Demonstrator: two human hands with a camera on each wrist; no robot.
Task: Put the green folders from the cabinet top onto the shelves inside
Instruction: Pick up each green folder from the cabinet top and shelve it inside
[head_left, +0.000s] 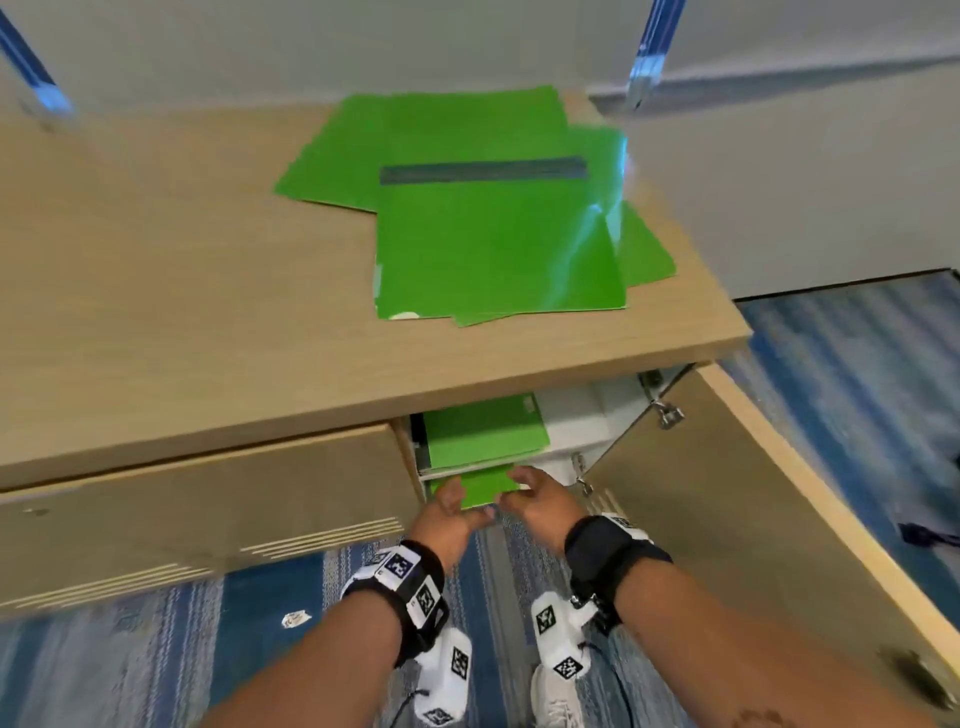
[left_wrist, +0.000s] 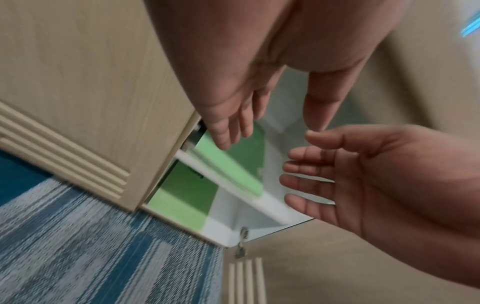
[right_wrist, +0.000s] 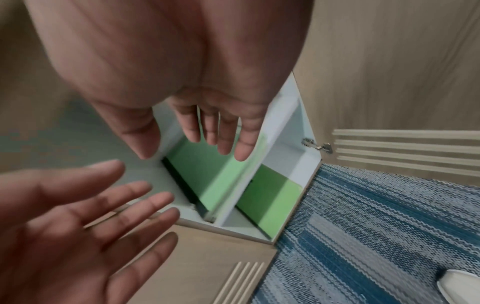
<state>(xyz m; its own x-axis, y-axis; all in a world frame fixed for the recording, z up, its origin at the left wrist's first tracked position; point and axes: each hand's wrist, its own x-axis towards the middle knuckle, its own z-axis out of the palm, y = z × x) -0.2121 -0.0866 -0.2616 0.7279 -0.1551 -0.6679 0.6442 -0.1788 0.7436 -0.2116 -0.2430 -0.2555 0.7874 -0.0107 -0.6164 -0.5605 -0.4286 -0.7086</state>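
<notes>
Several green folders (head_left: 493, 234) lie in a loose pile on the wooden cabinet top (head_left: 156, 270); the uppermost has a dark strip across it. Below, the cabinet stands open. One green folder (head_left: 483, 434) lies on the upper shelf (left_wrist: 226, 179), and another green folder (head_left: 480, 486) lies on the level beneath. My left hand (head_left: 457, 506) and right hand (head_left: 530, 491) hover side by side just in front of the opening. Both have straight, spread fingers and hold nothing. In the wrist views, the fingers (left_wrist: 228, 131) and fingers (right_wrist: 221, 133) stay clear of the folders.
The right cabinet door (head_left: 727, 493) swings wide open to my right, with its hinges (head_left: 667, 413) showing. The left door (head_left: 208, 499) is closed. Blue striped carpet (head_left: 156, 649) covers the floor, with a paper scrap (head_left: 296, 618) on it. My white shoes (head_left: 556, 701) stand below my wrists.
</notes>
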